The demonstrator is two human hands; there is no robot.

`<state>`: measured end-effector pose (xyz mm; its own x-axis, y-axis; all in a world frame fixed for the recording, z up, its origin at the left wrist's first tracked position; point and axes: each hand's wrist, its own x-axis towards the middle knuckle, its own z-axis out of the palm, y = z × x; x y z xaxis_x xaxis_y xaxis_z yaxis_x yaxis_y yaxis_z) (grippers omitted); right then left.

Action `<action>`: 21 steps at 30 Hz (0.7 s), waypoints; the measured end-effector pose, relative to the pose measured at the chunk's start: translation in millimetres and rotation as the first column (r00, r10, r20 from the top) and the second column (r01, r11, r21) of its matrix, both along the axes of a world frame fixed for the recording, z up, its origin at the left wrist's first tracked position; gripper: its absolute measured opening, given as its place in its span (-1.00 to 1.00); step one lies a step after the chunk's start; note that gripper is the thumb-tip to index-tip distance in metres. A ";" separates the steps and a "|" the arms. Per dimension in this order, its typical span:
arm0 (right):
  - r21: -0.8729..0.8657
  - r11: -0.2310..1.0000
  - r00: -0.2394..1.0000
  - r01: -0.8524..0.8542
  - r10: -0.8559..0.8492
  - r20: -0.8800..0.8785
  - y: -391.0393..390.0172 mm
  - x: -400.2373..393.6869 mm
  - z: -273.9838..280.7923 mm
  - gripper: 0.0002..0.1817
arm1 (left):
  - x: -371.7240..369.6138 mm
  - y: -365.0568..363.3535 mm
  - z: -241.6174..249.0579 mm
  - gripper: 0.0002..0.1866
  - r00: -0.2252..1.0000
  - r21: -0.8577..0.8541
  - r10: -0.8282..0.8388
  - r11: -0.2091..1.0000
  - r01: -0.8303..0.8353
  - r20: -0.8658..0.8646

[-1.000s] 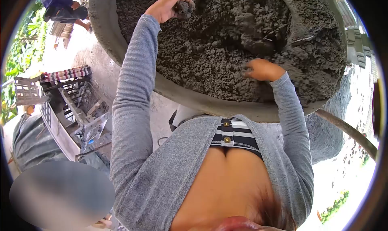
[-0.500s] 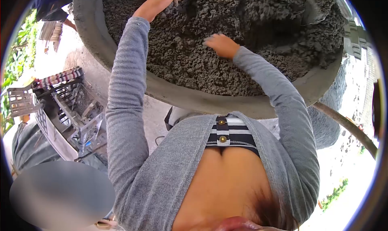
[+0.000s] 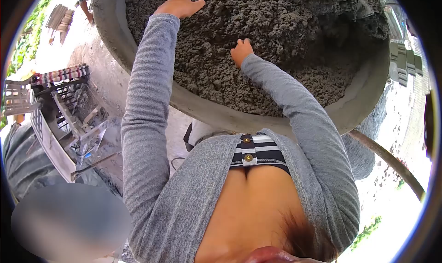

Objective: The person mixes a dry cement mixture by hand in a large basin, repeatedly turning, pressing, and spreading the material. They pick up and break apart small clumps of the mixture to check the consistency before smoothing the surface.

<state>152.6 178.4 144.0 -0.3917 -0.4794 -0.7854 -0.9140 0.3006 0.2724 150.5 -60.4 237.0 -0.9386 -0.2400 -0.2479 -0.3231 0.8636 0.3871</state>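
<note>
A wide round basin (image 3: 317, 125) with a thick grey rim is filled with damp, crumbly grey mix (image 3: 258, 19), which looks like cement. My left hand (image 3: 181, 7) reaches over the mix at the upper left. Its thumb side stretches out to the right, while the other fingers are mostly hidden. Nearer the rim, my right hand (image 3: 241, 52) touches the mix with bent fingers. Whatever lies within them is hidden. Toward the upper right, a mix-coated bar or blade (image 3: 361, 2) slants over a darker hollow in the mix.
A cluttered crate (image 3: 55, 143) with a plaid cloth (image 3: 62, 74) stands at the left. At the right, a wooden pole (image 3: 389, 159) slants out from under the basin. Another person's limb (image 3: 86, 9) shows at the top left. Stacked slabs (image 3: 405, 65) stand beyond the basin.
My left hand has come slightly down and closer in view. My right hand has shifted left, with its fingers now pointing away and bent. The camera view has moved a little.
</note>
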 end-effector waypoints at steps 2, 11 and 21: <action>-0.114 0.992 0.997 -0.056 0.050 -0.053 18.6 -1.1 -30.9 -0.55 | 1.0 4.7 12.2 -0.39 0.983 0.054 -0.016 0.999 0.007 0.180; -0.073 0.994 0.993 0.085 -0.078 0.088 33.6 -6.1 -12.8 -0.56 | 0.8 15.2 20.2 -0.39 0.974 0.032 -0.057 0.998 0.052 0.219; -0.495 0.857 0.977 0.145 -0.046 0.206 122.7 16.9 47.1 -0.61 | -3.8 21.3 24.2 -0.45 0.981 0.085 -0.081 0.994 0.066 0.176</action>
<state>169.5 301.2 191.0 -0.3315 -0.7960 -0.5065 -0.8918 0.4396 -0.1071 146.7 -39.0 261.2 -0.8915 -0.1453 -0.4290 -0.3301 0.8570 0.3957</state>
